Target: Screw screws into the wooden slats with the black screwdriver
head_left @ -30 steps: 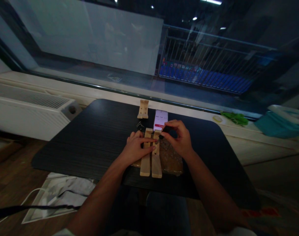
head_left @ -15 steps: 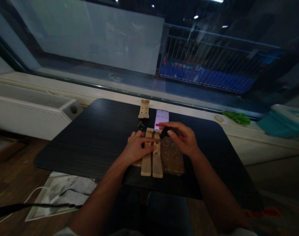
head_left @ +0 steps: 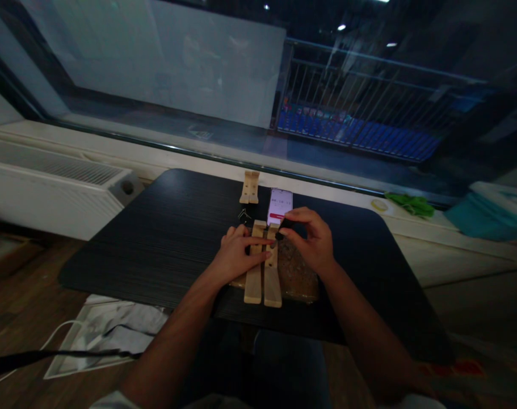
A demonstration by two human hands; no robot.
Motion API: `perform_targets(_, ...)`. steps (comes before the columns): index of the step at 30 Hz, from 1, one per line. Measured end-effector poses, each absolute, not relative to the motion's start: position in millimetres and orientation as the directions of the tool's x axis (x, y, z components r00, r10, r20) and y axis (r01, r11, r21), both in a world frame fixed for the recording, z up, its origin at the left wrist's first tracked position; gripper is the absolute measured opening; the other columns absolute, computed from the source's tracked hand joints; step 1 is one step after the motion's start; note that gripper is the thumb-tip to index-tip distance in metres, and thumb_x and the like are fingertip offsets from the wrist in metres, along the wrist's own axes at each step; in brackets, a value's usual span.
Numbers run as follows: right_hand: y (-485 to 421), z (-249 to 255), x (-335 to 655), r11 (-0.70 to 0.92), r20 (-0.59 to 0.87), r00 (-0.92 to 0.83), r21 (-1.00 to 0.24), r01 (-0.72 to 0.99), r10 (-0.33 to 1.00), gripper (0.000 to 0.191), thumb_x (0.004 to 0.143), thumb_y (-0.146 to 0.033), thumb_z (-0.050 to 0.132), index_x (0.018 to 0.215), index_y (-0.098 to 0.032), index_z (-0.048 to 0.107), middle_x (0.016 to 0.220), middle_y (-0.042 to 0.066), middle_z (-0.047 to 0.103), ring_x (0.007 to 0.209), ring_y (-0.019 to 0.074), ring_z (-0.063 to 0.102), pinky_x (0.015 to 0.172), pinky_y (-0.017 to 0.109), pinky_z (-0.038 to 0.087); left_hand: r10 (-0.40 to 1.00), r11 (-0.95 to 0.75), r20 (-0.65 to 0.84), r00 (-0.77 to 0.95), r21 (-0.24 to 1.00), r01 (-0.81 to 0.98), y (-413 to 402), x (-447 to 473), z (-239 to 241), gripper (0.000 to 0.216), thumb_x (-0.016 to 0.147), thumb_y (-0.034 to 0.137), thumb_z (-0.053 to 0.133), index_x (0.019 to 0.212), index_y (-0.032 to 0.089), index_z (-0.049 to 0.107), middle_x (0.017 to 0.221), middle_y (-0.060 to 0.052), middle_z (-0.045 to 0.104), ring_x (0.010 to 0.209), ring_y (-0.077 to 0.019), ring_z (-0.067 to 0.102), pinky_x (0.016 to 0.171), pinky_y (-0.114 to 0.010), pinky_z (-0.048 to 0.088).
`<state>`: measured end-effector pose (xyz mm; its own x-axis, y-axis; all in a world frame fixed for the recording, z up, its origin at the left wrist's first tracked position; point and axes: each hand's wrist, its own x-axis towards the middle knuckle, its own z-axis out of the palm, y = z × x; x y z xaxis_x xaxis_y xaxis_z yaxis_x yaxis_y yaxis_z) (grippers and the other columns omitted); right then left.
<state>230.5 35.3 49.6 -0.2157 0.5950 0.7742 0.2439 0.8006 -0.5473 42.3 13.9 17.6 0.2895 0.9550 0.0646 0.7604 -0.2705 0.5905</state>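
Two pale wooden pieces, a left one [head_left: 253,284] and a right one [head_left: 272,287], lie side by side, pointing away from me. They rest across a flat brown package in shiny clear wrap [head_left: 298,272]. My left hand [head_left: 236,253] lies over both, index finger and thumb stretched out onto the right piece, which has holes. Above that piece's far part, my right hand [head_left: 313,238] pinches a small black object [head_left: 284,226], its kind unclear. The object's lower end is close to my left index fingertip; whether they touch I cannot tell.
Two shorter wooden pieces with holes [head_left: 249,187] stand at the dark table's [head_left: 156,238] far edge, beside a lit phone [head_left: 280,204]. Small metal parts [head_left: 243,214] lie nearer. A radiator [head_left: 58,182] is left; a teal container [head_left: 488,213] sits on the right sill.
My right hand has shifted slightly left and tilted, bringing the black object lower over the right wooden piece. My left hand and the wooden pieces stay in place.
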Motion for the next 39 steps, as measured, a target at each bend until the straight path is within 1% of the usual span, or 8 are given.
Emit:
perform_targets(4, 33, 53, 240, 0.787, 0.696, -0.379, -0.586, 0.191, 0.61, 0.028, 0.088, -0.017, 0.059, 0.113, -0.028, 0.063, 0.107, 0.004, 0.073, 0.1, 0.0162, 0.069, 0.085, 0.035, 0.057, 0.952, -0.279, 0.067, 0.298, 0.583, 0.763, 14, 42, 16, 0.03, 0.084, 0.045, 0.067, 0.112, 0.038, 0.072, 0.088, -0.002, 0.043, 0.093, -0.0235, 0.043, 0.087, -0.039, 0.037)
perform_targets(8, 34, 53, 244, 0.729, 0.634, -0.376, -0.65, 0.215, 0.676, 0.03, 0.086, -0.022, 0.063, 0.115, -0.029, 0.063, 0.104, 0.002, 0.074, 0.089, 0.0143, 0.071, 0.081, 0.032, 0.059, 0.954, -0.272, 0.062, 0.293, 0.587, 0.762, 14, 42, 15, 0.031, 0.083, 0.044, 0.068, 0.113, 0.037, 0.072, 0.088, -0.002, 0.043, 0.093, -0.0231, 0.043, 0.087, -0.038, 0.037)
perform_targets(16, 38, 48, 234, 0.73, 0.689, -0.246, -0.618, 0.292, 0.682, 0.024, 0.079, -0.028, 0.072, 0.103, -0.027, 0.067, 0.093, 0.001, 0.072, 0.072, 0.0137, 0.066, 0.067, 0.03, 0.057, 0.957, -0.263, 0.065, 0.281, 0.595, 0.76, 15, 42, 14, 0.031, 0.082, 0.046, 0.069, 0.112, 0.038, 0.073, 0.089, -0.002, 0.043, 0.093, -0.0232, 0.043, 0.088, -0.038, 0.037)
perform_targets(20, 36, 47, 231, 0.726, 0.688, -0.233, -0.645, 0.238, 0.687, 0.026, 0.081, -0.026, 0.07, 0.105, -0.026, 0.062, 0.1, 0.003, 0.072, 0.082, 0.0145, 0.07, 0.072, 0.03, 0.059, 0.958, -0.262, 0.068, 0.277, 0.599, 0.757, 15, 42, 14, 0.031, 0.082, 0.045, 0.069, 0.111, 0.038, 0.073, 0.089, -0.002, 0.044, 0.093, -0.0232, 0.043, 0.087, -0.038, 0.038)
perform_targets(23, 32, 50, 234, 0.697, 0.625, -0.331, -0.695, 0.178, 0.707, 0.028, 0.085, -0.025, 0.065, 0.113, -0.025, 0.057, 0.108, 0.005, 0.073, 0.093, 0.0158, 0.073, 0.081, 0.032, 0.06, 0.958, -0.264, 0.068, 0.28, 0.598, 0.757, 16, 42, 13, 0.03, 0.082, 0.045, 0.069, 0.111, 0.038, 0.073, 0.089, -0.002, 0.044, 0.092, -0.023, 0.043, 0.087, -0.038, 0.037)
perform_targets(26, 31, 53, 238, 0.713, 0.589, -0.443, -0.674, 0.193, 0.676, 0.034, 0.089, -0.023, 0.059, 0.123, -0.025, 0.054, 0.11, 0.006, 0.073, 0.098, 0.016, 0.072, 0.085, 0.033, 0.059, 0.957, -0.265, 0.066, 0.283, 0.599, 0.756, 15, 42, 14, 0.03, 0.082, 0.045, 0.069, 0.111, 0.039, 0.073, 0.088, -0.002, 0.044, 0.092, -0.023, 0.044, 0.087, -0.038, 0.037)
perform_targets(30, 33, 54, 241, 0.741, 0.578, -0.486, -0.617, 0.265, 0.655, 0.036, 0.09, -0.023, 0.056, 0.126, -0.027, 0.057, 0.109, 0.004, 0.072, 0.093, 0.0156, 0.071, 0.083, 0.034, 0.059, 0.958, -0.258, 0.058, 0.279, 0.596, 0.761, 15, 42, 15, 0.031, 0.081, 0.045, 0.07, 0.111, 0.038, 0.073, 0.088, -0.002, 0.043, 0.092, -0.0234, 0.044, 0.087, -0.038, 0.037)
perform_targets(39, 37, 46, 235, 0.732, 0.635, -0.365, -0.616, 0.291, 0.68, 0.031, 0.083, -0.028, 0.067, 0.114, -0.031, 0.064, 0.1, 0.0, 0.072, 0.078, 0.0144, 0.068, 0.074, 0.032, 0.059, 0.955, -0.274, 0.074, 0.288, 0.593, 0.757, 15, 41, 12, 0.031, 0.082, 0.047, 0.068, 0.112, 0.039, 0.072, 0.088, -0.002, 0.043, 0.091, -0.0228, 0.043, 0.086, -0.037, 0.037)
